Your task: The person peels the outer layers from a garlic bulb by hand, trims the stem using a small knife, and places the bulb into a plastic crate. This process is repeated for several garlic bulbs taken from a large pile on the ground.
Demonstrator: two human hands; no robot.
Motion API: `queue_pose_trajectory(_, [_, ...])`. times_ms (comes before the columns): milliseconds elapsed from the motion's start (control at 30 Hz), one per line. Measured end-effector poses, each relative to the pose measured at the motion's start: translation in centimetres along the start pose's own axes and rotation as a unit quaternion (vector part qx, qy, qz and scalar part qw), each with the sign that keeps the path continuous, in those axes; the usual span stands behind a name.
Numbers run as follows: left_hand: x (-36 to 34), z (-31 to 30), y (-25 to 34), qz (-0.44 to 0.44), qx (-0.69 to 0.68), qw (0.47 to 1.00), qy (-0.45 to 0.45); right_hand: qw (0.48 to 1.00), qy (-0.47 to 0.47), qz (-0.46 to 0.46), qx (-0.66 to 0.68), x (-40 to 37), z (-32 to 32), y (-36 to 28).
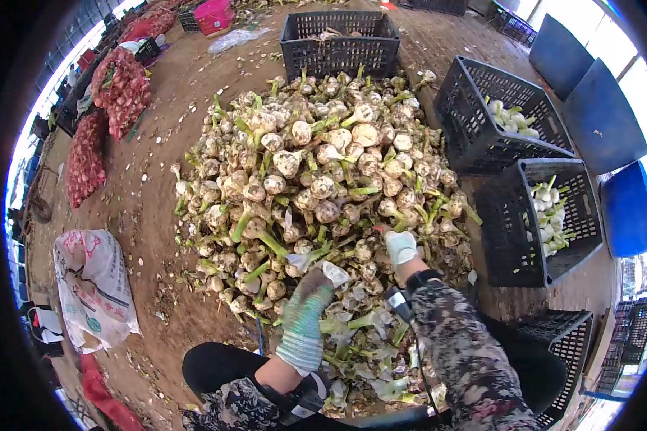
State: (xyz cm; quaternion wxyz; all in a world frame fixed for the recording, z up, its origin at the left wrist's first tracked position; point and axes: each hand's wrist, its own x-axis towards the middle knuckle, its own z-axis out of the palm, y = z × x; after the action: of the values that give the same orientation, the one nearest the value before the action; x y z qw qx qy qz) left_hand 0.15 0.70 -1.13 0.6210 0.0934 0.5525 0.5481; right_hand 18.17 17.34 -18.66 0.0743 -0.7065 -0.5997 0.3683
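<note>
A large heap of garlic bulbs (323,188) with dirty skins and cut green stems spreads in front of me. My left hand (305,309), in a striped green and white glove, is closed at the heap's near edge around a whitish garlic bulb (334,274) with loose skin; its fingers are blurred. To its right, my right hand (401,248) wears a pale glove and reaches low over the bulbs with its fingers closed. A small reddish tip shows at those fingers, but I cannot make out what it is. Peeled skins and stem pieces (370,359) lie below both hands.
Two black crates (507,144) (543,266) at right hold clean white garlic. Another black crate (340,54) stands behind the heap. Red net sacks (121,93) and a white woven sack (97,287) lie left. A black device (398,304) with a cable sits by my right wrist.
</note>
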Motion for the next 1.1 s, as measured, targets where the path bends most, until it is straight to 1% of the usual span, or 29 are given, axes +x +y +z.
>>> queue_pose_trajectory(33, [0.1,0.4,0.3,0.000,0.000,1.000,0.001,0.985,0.035,0.051,-0.162,1.1,1.0,-0.6])
queue_pose_trajectory(67, [0.1,0.7,0.7,-0.010,0.020,1.000,0.001,0.986,0.099,0.096,-0.094,1.4,2.0,-0.7])
queue_pose_trajectory(100, [0.1,0.7,0.8,-0.021,0.038,0.999,0.001,0.908,0.045,-0.125,-0.398,0.9,1.4,0.7])
queue_pose_trajectory(133, [0.1,0.6,0.6,-0.007,0.010,1.000,-0.011,0.997,0.065,0.020,0.024,1.1,2.0,2.8])
queue_pose_trajectory(167, [0.1,0.3,0.5,-0.006,0.007,1.000,-0.009,0.880,0.073,0.162,0.440,0.1,1.6,2.7])
queue_pose_trajectory(200, [0.2,0.1,0.5,-0.017,0.010,1.000,-0.018,0.780,0.018,0.199,0.593,-1.7,0.4,3.3])
queue_pose_trajectory(233, [0.1,-0.1,0.5,-0.028,0.012,0.999,-0.026,0.651,-0.039,0.227,0.723,-5.9,-3.0,1.3])
queue_pose_trajectory(267, [-0.2,-0.2,0.3,0.003,0.050,0.998,-0.034,0.747,-0.090,0.105,0.651,-9.7,-5.1,0.4])
queue_pose_trajectory(300, [-0.7,0.0,0.3,0.000,0.049,0.998,-0.031,0.817,-0.139,-0.018,0.559,-12.8,-6.6,-0.3])
queue_pose_trajectory(367, [-1.2,0.6,1.3,-0.131,0.018,0.990,-0.048,0.882,-0.185,-0.026,0.433,-15.9,-8.3,-2.1])
queue_pose_trajectory(400, [-1.3,0.5,1.6,-0.164,0.018,0.982,-0.090,0.872,-0.196,-0.095,0.438,-17.9,-9.5,-3.8])
queue_pose_trajectory(433, [-1.7,0.7,2.3,-0.188,0.032,0.977,-0.097,0.924,-0.151,-0.175,0.305,-19.1,-9.9,-4.3])
queue_pose_trajectory(467, [-1.8,0.6,2.0,-0.177,0.006,0.973,-0.146,0.942,-0.091,-0.311,0.084,-20.4,-11.7,-6.1])
queue_pose_trajectory(500, [-2.0,0.5,1.7,-0.168,-0.020,0.966,-0.196,0.894,-0.022,-0.423,-0.145,-21.3,-13.7,-8.2])
queue_pose_trajectory(567, [-3.9,0.8,2.6,-0.172,-0.034,0.960,-0.218,0.854,0.058,-0.466,-0.225,-22.6,-15.3,-10.1])
queue_pose_trajectory(633, [-5.5,1.1,3.2,-0.077,-0.043,0.965,-0.248,0.843,0.096,-0.512,-0.137,-22.4,-16.0,-9.7])
queue_pose_trajectory(667, [-4.6,0.3,2.4,-0.073,-0.083,0.960,-0.257,0.905,0.000,-0.360,0.224,-23.2,-14.9,-9.5])
queue_pose_trajectory(700, [-4.3,0.1,1.6,-0.067,-0.086,0.959,-0.262,0.818,-0.097,-0.153,0.547,-24.2,-13.5,-8.9])
queue_pose_trajectory(733, [-4.3,0.3,1.1,0.101,0.043,0.966,-0.236,0.808,-0.193,-0.098,0.547,-24.5,-12.9,-7.7])
queue_pose_trajectory(767, [-4.2,0.6,0.9,0.266,0.169,0.929,-0.194,0.784,-0.201,-0.147,0.569,-25.1,-11.8,-7.9])
queue_pose_trajectory(800, [-4.5,0.7,1.0,0.305,0.210,0.907,-0.202,0.806,-0.188,-0.099,0.552,-25.4,-10.9,-8.6])
queue_pose_trajectory(833, [-4.9,0.5,0.9,0.302,0.211,0.907,-0.204,0.824,-0.173,-0.046,0.537,-25.9,-10.3,-8.9])
queue_pose_trajectory(867, [-5.0,0.5,1.0,0.343,0.240,0.884,-0.208,0.866,-0.149,-0.211,0.429,-25.2,-9.9,-8.2])
queue_pose_trajectory(900, [-5.1,0.5,1.2,0.387,0.267,0.857,-0.211,0.866,-0.145,-0.212,0.430,-24.8,-9.2,-8.4])
queue_pose_trajectory(933, [-5.1,0.5,1.6,0.411,0.298,0.838,-0.200,0.840,-0.107,-0.169,0.505,-24.6,-8.3,-9.2])
queue_pose_trajectory(967, [-5.0,0.4,1.7,0.412,0.296,0.839,-0.198,0.807,-0.071,-0.123,0.573,-24.5,-8.0,-10.0])
queue_pose_trajectory(1000, [-4.8,0.3,1.7,0.416,0.300,0.837,-0.190,0.789,-0.101,-0.101,0.598,-25.0,-8.4,-10.3])
queue_pose_trajectory(1067, [-4.5,0.1,1.4,0.419,0.304,0.837,-0.180,0.784,-0.129,-0.092,0.600,-24.9,-8.5,-10.0])
queue_pose_trajectory(1100, [-4.3,0.0,1.0,0.386,0.256,0.868,-0.178,0.777,-0.152,-0.083,0.605,-24.9,-8.6,-9.8])
